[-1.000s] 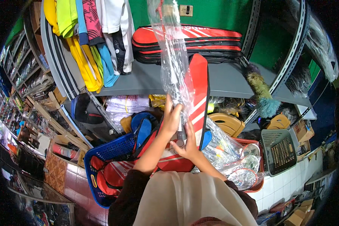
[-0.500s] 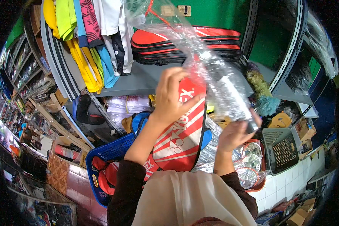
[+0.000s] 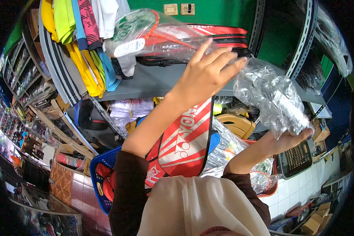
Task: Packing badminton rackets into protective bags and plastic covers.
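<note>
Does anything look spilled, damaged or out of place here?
Nothing looks spilled or clearly damaged. One slight oddity: the clear plastic sleeve around the racket is badly crumpled toward the handle end, near the right hand, but smoother over the strung head.

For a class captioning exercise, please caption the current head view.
Plastic-wrapped racket, left hand at its middle, right hand at its handle end.

The left arm (image 3: 157, 120) reaches up and across to the right. The left hand (image 3: 208, 74) is the higher one, with its back showing and its fingers a bit bent and spread. The right arm (image 3: 247, 156) stretches out to the right, and the right hand (image 3: 290, 141) is lower, its fingers partly hidden.
</note>
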Tool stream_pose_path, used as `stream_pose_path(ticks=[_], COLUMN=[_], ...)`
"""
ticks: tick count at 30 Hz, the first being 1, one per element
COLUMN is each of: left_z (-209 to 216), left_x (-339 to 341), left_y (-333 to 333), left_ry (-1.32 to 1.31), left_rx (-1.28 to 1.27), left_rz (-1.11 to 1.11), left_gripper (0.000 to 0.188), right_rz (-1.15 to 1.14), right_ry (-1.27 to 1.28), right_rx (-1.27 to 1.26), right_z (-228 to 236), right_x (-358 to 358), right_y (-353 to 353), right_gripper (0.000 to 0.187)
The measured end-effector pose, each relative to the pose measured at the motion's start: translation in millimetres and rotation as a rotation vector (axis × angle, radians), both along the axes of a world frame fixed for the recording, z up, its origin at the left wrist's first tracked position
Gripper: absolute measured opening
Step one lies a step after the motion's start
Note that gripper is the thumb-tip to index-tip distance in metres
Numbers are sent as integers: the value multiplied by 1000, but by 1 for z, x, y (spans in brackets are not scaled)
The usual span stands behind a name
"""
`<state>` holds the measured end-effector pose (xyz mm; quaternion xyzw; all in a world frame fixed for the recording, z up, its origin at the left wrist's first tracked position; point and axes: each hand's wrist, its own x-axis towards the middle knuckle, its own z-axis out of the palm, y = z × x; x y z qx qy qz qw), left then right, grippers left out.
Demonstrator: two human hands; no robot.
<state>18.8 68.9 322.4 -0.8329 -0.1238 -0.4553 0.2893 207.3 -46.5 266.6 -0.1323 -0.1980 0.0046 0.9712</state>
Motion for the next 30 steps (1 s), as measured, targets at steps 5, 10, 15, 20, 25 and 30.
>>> stream_pose_path(ticks=[5, 10, 15, 20, 25, 30], left_z=[10, 4, -15, -27, -37, -39], left_x=[-2, 7, 5, 18, 8, -19], left_y=[-18, -29, -25, -5, 7, 2], left_ry=[160, 94, -243, -589, -869, -797], left_rx=[-63, -148, -397, -632, -880, -835], left_rz=[68, -22, 44, -194, -391, -292], left_gripper=[32, 26, 21, 21, 24, 29], right_rz=[127, 159, 303, 168, 506, 759], right_ry=[26, -128, -312, -581, -1027, -1017], right_rx=[-4, 37, 51, 71, 33, -137], right_z=[13, 56, 91, 121, 113, 103], right_x=[41, 43, -13, -42, -90, -118], right_y=[28, 60, 124, 178, 192, 171], right_gripper=[43, 44, 32, 33, 47, 55])
